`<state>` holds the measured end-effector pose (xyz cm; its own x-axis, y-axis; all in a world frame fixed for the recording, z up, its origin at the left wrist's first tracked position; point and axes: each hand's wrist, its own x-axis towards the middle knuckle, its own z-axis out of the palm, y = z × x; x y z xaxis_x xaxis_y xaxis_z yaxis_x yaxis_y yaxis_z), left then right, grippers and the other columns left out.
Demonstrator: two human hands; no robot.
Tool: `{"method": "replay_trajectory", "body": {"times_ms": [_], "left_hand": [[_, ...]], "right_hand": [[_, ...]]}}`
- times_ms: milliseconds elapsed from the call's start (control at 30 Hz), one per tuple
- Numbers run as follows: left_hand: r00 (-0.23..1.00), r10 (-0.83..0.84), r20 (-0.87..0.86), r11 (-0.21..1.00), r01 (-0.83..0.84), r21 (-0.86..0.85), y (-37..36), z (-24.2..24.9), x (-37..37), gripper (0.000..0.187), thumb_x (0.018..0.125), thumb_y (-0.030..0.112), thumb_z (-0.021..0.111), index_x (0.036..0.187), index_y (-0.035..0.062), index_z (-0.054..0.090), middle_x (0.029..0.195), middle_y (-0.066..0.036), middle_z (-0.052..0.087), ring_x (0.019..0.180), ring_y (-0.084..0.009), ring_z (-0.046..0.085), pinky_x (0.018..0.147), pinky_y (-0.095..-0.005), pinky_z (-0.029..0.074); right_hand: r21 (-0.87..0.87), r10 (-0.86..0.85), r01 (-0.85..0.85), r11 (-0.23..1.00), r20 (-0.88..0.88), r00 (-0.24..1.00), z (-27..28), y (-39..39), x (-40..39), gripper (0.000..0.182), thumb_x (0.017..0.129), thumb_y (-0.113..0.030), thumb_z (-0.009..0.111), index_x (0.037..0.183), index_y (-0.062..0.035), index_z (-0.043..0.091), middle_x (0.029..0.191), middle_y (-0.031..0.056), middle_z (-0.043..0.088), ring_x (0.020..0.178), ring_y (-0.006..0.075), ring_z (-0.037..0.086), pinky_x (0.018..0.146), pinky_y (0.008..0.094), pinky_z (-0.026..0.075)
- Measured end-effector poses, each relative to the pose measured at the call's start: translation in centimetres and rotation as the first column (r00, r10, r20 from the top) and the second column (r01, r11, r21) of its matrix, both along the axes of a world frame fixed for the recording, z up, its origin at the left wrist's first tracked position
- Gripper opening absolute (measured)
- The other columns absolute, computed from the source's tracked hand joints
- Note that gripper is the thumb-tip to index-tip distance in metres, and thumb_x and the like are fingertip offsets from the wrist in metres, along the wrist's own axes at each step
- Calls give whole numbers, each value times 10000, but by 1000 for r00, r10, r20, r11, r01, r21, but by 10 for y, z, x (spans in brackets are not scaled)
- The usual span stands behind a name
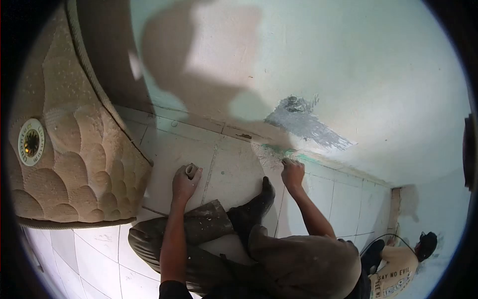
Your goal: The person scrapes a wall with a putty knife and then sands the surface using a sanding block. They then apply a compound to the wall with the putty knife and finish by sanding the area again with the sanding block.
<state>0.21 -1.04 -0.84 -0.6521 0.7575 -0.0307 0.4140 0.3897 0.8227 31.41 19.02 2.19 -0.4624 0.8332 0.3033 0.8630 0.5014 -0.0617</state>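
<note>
My left hand [185, 185] is closed around a small pale hollow tube [191, 171], its round open end facing up, above the floor tiles. What the tube is made of, I cannot make out. My right hand [293, 173] is closed in a fist at the foot of the wall, and anything inside it is hidden by the fingers. Just beyond that hand runs a green scraped strip [311, 158] with pale dust around it. Higher on the wall [358, 99] is a rough grey patch [311, 124] where paint is gone.
A quilted mattress [74, 164] stands upright at the left. My knee [303, 261] and dark boot [254, 204] are between my arms, over white floor tiles [169, 149]. At the lower right another person [398, 266] in a beige shirt is low down by the wall.
</note>
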Motion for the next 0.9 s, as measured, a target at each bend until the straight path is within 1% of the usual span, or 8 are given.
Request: {"method": "replay_trajectory", "body": {"times_ms": [133,300,400,433,533,600,767,900], "left_hand": [[998,-35,-42,999,35,-10,2,7,1,366,836,355,662,868,-7,619,840,-198,634,798,-360,615,736,-418,471],[997,-80,16,995,80,-52,3,8,-3,330,845,312,654,898,-12,630,838,-185,656,779,-312,639,741,-377,482],[998,-54,45,997,51,62,1,13,1,395,843,381,648,883,-11,619,853,-210,617,824,-405,597,747,-457,462],[996,-51,71,998,49,31,1,17,3,400,840,381,652,885,-15,616,854,-210,618,828,-405,597,749,-453,464],[1000,-24,19,999,23,22,4,7,-3,402,838,378,657,890,-19,613,853,-210,619,835,-404,596,749,-448,465],[999,-18,-30,1000,18,5,-8,-2,7,400,838,376,657,892,-19,614,853,-210,618,838,-403,597,748,-447,466],[999,-40,14,999,40,13,0,9,3,386,831,370,664,885,-10,620,856,-209,624,825,-394,599,744,-437,463],[991,-93,100,995,96,-19,4,15,1,369,829,353,668,866,-11,620,830,-204,625,801,-386,601,738,-428,463]], "right_hand": [[-47,40,-57,997,-303,952,69,-14,4,165,775,-16,615,893,-72,716,867,150,688,854,315,642,789,400,466],[324,271,-86,942,-584,766,187,-43,-31,257,756,57,614,969,-66,691,936,130,673,853,303,615,749,373,486],[328,193,-61,943,-387,902,151,-22,-34,250,744,51,595,944,-71,681,869,118,646,825,293,611,712,390,486],[206,114,-60,977,-257,960,121,-3,-35,213,732,24,589,904,-74,670,816,107,611,807,298,606,701,401,486],[310,219,-174,935,-116,969,71,0,-31,151,750,-3,590,862,-73,662,816,111,603,799,319,613,691,420,487],[-208,53,-87,974,-165,985,51,-10,-18,136,761,-11,597,857,-77,667,855,128,614,799,347,616,687,433,490],[-113,134,-193,975,-395,909,116,-22,-19,166,793,-6,601,926,-71,676,911,150,635,809,352,627,676,411,496],[220,204,-101,970,-518,830,211,-49,-38,274,760,69,631,991,-70,681,872,111,641,752,290,639,645,360,504]]}}
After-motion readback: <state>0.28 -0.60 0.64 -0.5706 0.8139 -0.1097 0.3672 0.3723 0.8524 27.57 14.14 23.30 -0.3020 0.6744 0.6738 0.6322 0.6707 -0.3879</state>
